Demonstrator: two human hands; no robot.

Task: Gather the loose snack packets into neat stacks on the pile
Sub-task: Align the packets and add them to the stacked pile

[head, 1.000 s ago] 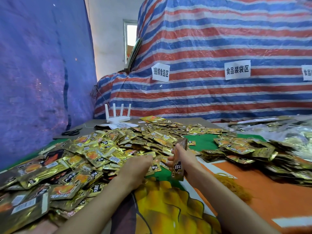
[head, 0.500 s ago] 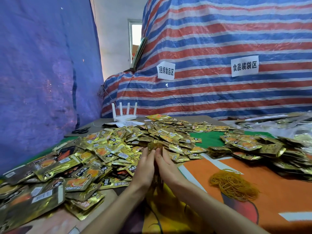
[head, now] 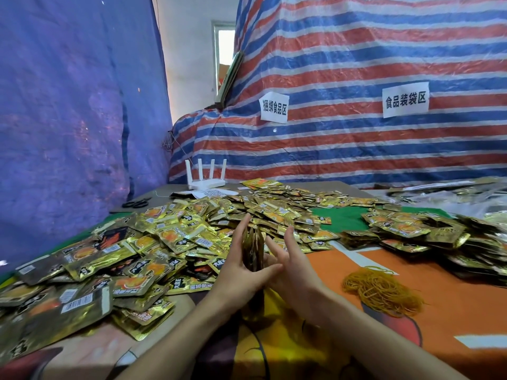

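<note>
Right hand [head: 295, 267] now splayed open beside the packet stack [head: 253, 252].

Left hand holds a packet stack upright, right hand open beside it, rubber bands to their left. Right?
No: the left hand does hold the stack upright, the right hand open beside it, but the head view shows the rubber bands to their right.

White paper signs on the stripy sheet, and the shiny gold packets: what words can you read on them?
"捆绑食品区": on the left white paper sign, stuck to the red-and-blue striped tarpaulin.
"食品装袋区": on the right white paper sign, same tarpaulin.
Print and barcode numbers on the gold foil snack packets: too blurred to read.
</note>
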